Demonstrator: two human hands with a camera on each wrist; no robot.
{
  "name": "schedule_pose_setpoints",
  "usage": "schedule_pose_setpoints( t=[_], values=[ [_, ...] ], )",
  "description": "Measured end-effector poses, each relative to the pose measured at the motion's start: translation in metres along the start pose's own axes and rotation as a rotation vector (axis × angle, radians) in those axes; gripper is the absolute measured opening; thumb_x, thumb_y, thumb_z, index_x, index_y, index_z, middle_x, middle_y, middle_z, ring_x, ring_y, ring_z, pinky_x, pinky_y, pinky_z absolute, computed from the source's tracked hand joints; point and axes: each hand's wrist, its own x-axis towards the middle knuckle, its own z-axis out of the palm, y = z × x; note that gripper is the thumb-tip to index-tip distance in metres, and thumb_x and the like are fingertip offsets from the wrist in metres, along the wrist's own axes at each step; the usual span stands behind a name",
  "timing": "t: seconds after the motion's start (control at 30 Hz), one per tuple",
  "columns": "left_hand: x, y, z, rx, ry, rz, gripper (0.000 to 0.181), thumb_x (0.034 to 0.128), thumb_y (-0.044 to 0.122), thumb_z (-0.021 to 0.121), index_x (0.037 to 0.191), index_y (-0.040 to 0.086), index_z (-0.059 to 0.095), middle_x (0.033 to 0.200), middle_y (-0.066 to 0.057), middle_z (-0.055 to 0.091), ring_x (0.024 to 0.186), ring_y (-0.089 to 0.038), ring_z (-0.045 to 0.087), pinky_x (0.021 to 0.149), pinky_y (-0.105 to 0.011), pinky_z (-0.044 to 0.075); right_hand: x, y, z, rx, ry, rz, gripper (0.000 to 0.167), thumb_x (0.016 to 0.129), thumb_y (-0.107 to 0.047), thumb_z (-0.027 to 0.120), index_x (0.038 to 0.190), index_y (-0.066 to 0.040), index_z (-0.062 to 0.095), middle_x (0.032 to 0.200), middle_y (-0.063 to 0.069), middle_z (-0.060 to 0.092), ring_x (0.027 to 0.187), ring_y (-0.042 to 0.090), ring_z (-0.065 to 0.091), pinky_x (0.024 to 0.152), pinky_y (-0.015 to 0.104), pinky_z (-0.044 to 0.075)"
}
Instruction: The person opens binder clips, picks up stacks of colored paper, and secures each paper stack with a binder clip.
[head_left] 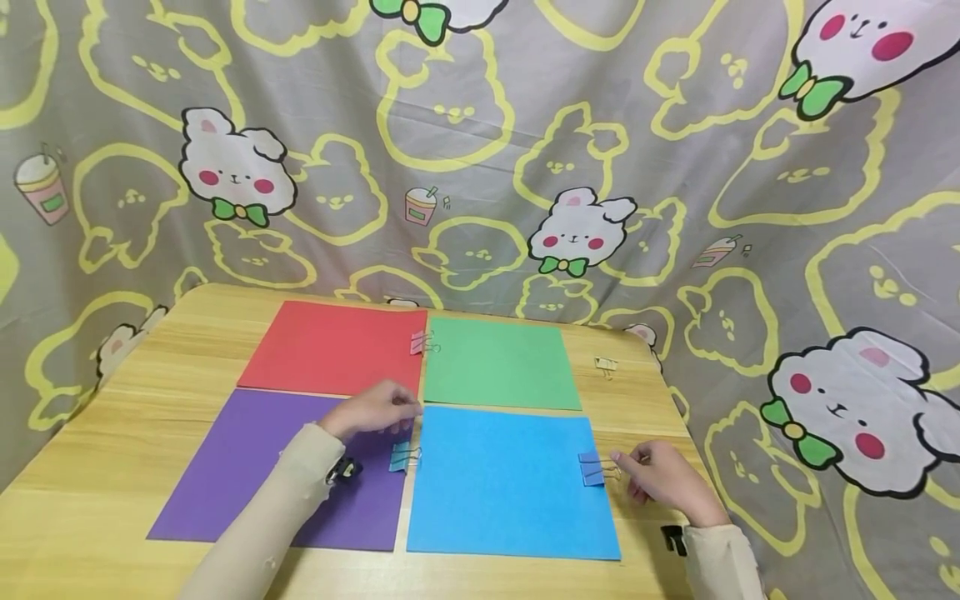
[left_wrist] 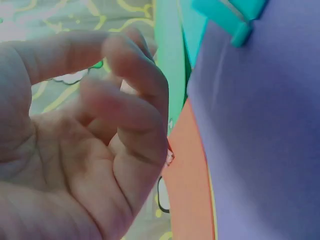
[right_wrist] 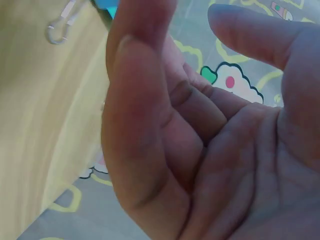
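Four coloured sheets lie in a two-by-two layout: red (head_left: 330, 348), green (head_left: 498, 362), purple (head_left: 217, 467) and blue (head_left: 510, 487). My left hand (head_left: 377, 408) is over the purple sheet's upper right corner, fingers loosely bent and holding nothing. Just below it, a teal binder clip (head_left: 401, 457) grips that sheet's right edge; it also shows in the left wrist view (left_wrist: 227, 17). On the blue sheet's right edge sits a blue binder clip (head_left: 591, 470). My right hand (head_left: 663, 477) is beside its wire handles (right_wrist: 61, 25), thumb apart from the fingers; whether a fingertip touches them, I cannot tell.
A pink binder clip (head_left: 417, 342) is on the red sheet's right edge. Right of the green sheet, a yellow binder clip (head_left: 606, 365) lies on the wooden table (head_left: 637, 400). A patterned curtain (head_left: 465, 208) hangs behind the table and along its right side.
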Motion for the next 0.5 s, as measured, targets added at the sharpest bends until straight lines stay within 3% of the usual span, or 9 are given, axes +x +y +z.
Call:
schedule_pose_setpoints(
  t=[0.2,0.5],
  values=[
    [0.005,0.005,-0.004,-0.137,0.067,-0.053,0.038,0.1065,0.018,0.057,0.13,-0.011,0.061,0.107,-0.024,0.071,0.087,-0.024,0.069,0.074,-0.036,0.062,0.014,-0.011,-0.008,-0.033,0.071,-0.021,0.041,0.104,-0.037,0.063,0.093,0.002,0.07,0.069,0.014,0.07,0.06,0.026,0.065,0.054,0.032,0.05],
    [0.017,0.011,0.0,-0.184,0.102,-0.061,0.054,0.1066,0.024,0.056,0.148,-0.009,0.046,0.142,-0.028,0.059,0.12,-0.038,0.066,0.099,-0.042,0.058,0.045,-0.021,-0.021,-0.056,0.097,-0.044,0.045,0.106,-0.04,0.059,0.103,0.004,0.069,0.079,0.016,0.072,0.07,0.029,0.067,0.063,0.034,0.054]
  ],
)
